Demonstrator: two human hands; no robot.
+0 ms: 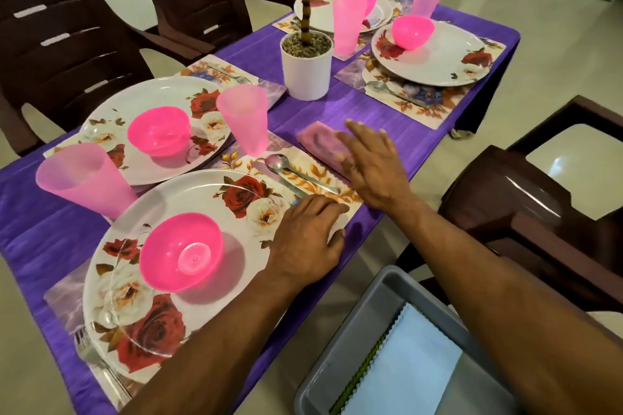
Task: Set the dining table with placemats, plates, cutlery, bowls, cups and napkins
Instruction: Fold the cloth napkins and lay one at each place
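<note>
A folded lilac napkin (322,144) lies on the purple tablecloth (371,104) just past the near placemat (317,175). My right hand (371,162) rests flat on the napkin's near end, fingers straight. My left hand (308,239) lies on the placemat's corner beside the near floral plate (135,296), which carries a pink bowl (180,251). A spoon (296,172) and a knife lie on the placemat between plate and napkin. A pink cup (244,118) stands behind the spoon.
Three more settings with floral plates, pink bowls and pink cups fill the table. A potted plant (306,67) stands mid-table. A grey tray (337,347) with folded napkins (401,371) sits below the table edge at lower right. Brown chairs (539,212) surround the table.
</note>
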